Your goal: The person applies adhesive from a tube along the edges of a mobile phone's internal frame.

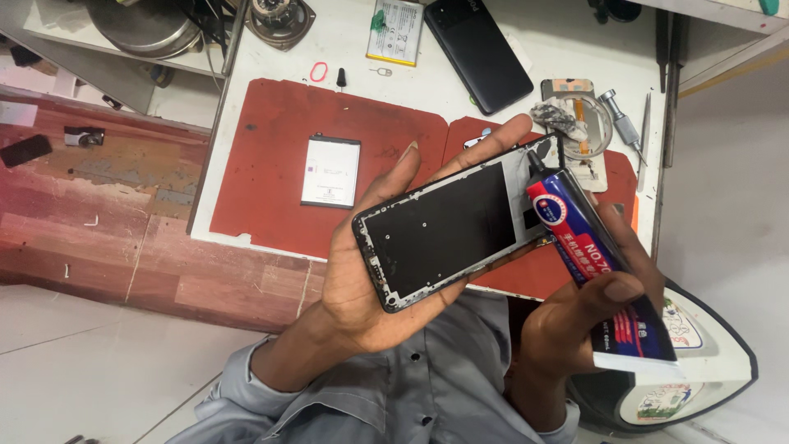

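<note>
My left hand [374, 271] cradles an opened phone frame [448, 226], black inside with bare metal edges, held above the table's near edge. My right hand [575, 316] grips a red and blue glue tube [596, 263]. The tube's black nozzle touches the frame's upper right corner. A white phone battery [330, 172] lies flat on the red work mat [271, 148], left of my left hand.
A black phone back cover [478, 51] and another battery [395, 31] lie at the far side of the white table [345, 49]. A tape roll [585, 123], screwdriver [622, 121] and tweezers [645, 131] sit at the right. A speaker [279, 18] stands at the back left.
</note>
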